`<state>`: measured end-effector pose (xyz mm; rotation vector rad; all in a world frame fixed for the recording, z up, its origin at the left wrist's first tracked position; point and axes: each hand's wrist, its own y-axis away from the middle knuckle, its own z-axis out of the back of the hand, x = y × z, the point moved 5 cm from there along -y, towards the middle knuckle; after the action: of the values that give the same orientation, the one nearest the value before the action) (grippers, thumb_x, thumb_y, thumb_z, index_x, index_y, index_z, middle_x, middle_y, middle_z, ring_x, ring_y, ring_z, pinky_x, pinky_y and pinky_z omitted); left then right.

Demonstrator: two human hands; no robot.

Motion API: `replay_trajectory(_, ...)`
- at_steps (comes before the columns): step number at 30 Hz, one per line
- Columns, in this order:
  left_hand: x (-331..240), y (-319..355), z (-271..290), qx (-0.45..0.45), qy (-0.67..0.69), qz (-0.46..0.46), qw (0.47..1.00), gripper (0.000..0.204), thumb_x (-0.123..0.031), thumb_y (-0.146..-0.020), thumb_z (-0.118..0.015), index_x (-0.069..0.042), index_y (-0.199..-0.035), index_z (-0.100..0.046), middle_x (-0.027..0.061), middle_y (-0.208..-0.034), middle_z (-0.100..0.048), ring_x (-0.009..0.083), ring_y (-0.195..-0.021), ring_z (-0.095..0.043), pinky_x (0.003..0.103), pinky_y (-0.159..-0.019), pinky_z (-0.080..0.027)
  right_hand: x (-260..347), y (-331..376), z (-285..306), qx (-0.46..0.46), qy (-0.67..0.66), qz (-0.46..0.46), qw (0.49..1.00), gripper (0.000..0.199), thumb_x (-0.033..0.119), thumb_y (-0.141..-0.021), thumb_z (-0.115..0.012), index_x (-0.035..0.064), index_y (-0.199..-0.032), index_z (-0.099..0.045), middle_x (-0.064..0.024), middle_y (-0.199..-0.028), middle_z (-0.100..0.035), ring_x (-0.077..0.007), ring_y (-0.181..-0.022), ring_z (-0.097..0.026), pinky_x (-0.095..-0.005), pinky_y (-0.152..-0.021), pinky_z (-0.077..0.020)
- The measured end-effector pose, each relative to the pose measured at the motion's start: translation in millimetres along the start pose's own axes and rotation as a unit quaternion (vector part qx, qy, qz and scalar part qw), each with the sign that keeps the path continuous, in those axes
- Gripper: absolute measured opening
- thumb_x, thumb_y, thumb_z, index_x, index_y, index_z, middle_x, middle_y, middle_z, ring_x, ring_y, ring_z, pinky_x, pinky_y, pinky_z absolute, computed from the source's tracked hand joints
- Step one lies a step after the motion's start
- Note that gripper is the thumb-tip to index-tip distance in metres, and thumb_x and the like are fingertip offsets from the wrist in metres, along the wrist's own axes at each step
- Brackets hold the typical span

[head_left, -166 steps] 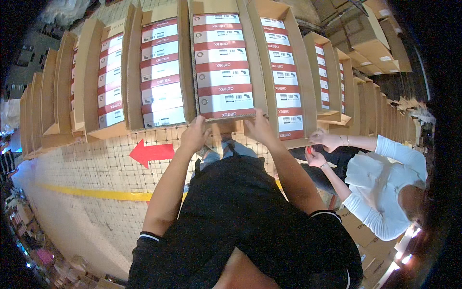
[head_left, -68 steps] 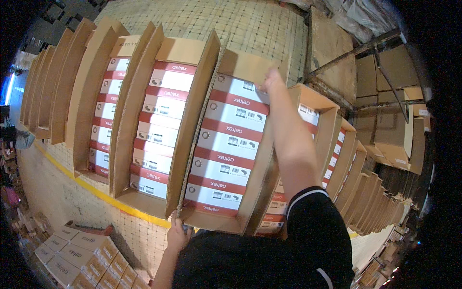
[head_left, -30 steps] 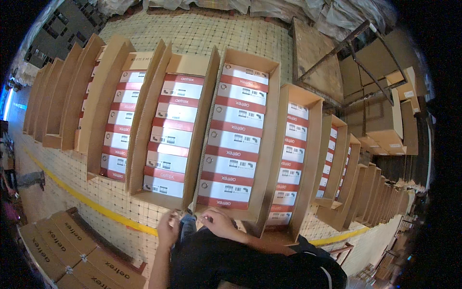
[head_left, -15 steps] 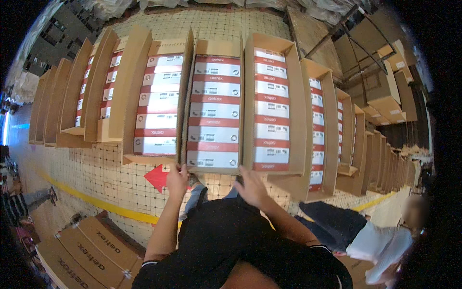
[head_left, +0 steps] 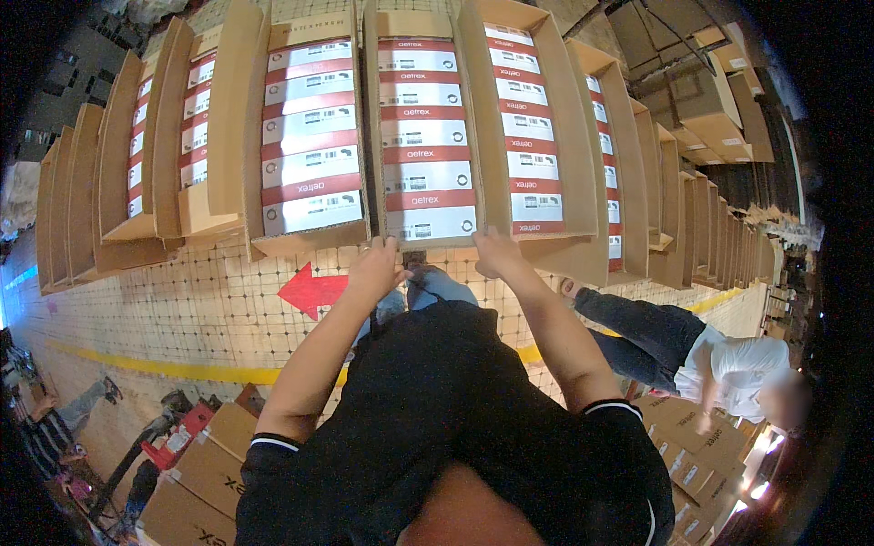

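Right in front of me is an open cardboard carton [head_left: 446, 242], with a row of white and red shoe boxes [head_left: 424, 133] inside. My left hand [head_left: 378, 269] is closed on its near left corner, thumb below the edge. At the near right corner, the fingers of my right hand [head_left: 498, 254] are wrapped over the edge. Both arms reach forward, a carton's width apart. Close against it on the left is another carton [head_left: 309, 238] of shoe boxes, and on the right stands a third carton [head_left: 575, 146].
More open cartons [head_left: 628, 173] run in a row to both sides. A red arrow [head_left: 311, 289] and a yellow line [head_left: 209, 370] mark the tiled floor. Behind me are closed cartons [head_left: 196, 478]. One person [head_left: 637, 328] stands at the right, another [head_left: 55, 419] at far left.
The cartons now sit higher in the picture as my view shifts. My right hand has gone from loosely spread to closed on the carton's edge; my left still grips its corner.
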<state>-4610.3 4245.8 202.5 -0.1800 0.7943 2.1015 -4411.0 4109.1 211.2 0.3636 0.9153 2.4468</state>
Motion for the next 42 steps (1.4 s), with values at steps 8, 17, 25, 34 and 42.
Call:
replay_trajectory(8,18,-31,-14,-0.020,-0.015,-0.018,1.000,0.024,-0.028,-0.092,-0.058,-0.004,-0.098,-0.063,0.0199,-0.087,-0.067,0.0398,-0.080,-0.068,0.050,-0.070,-0.056,-6,-21,4,-0.135,0.120,0.189,0.965,0.021,0.024,-0.085,-0.064,0.0050,-0.082,-0.071,-0.0169,-0.081,-0.069,-0.0322,-0.074,-0.071,-0.0428,-0.064,-0.0582)
replay_trajectory(17,-9,-51,155,-0.122,-0.083,-0.017,0.989,0.052,-0.056,-0.092,-0.053,-0.006,-0.094,-0.065,0.0198,-0.083,-0.069,0.0367,-0.080,-0.069,0.049,-0.068,-0.055,-11,-12,187,-0.157,0.115,0.290,0.937,0.057,0.055,-0.093,-0.053,0.0020,-0.081,-0.071,-0.0226,-0.079,-0.068,-0.0389,-0.077,-0.067,-0.0487,-0.070,-0.0551)
replay_trajectory(25,-22,-119,340,-0.273,-0.069,-0.040,0.959,0.065,-0.065,-0.086,-0.056,-0.001,-0.082,-0.066,0.0239,-0.084,-0.068,0.0400,-0.085,-0.067,0.048,-0.075,-0.051,-21,-57,368,-0.251,0.091,0.214,0.940,0.067,0.065,-0.089,-0.053,0.0003,-0.099,-0.071,-0.0218,-0.082,-0.069,-0.0363,-0.081,-0.068,-0.0475,-0.075,-0.0529)
replay_trajectory(34,-21,-138,365,-0.252,-0.090,0.008,0.963,0.063,-0.069,-0.085,-0.054,-0.007,-0.081,-0.064,0.0123,-0.078,-0.068,0.0275,-0.082,-0.068,0.044,-0.072,-0.053,-26,-69,395,-0.201,0.011,0.205,0.958,0.064,0.064,-0.088,-0.057,0.0020,-0.094,-0.071,-0.0126,-0.066,-0.065,-0.0237,-0.064,-0.066,-0.0407,-0.063,-0.0520)
replay_trajectory(42,-18,-144,364,-0.259,-0.097,0.003,0.961,0.063,-0.070,-0.085,-0.052,-0.008,-0.079,-0.063,0.0102,-0.075,-0.068,0.0241,-0.077,-0.068,0.042,-0.070,-0.053,-27,-73,396,-0.210,0.015,0.225,0.951,0.062,0.063,-0.089,-0.056,0.0036,-0.095,-0.073,-0.0120,-0.065,-0.066,-0.0222,-0.062,-0.067,-0.0400,-0.063,-0.0534)
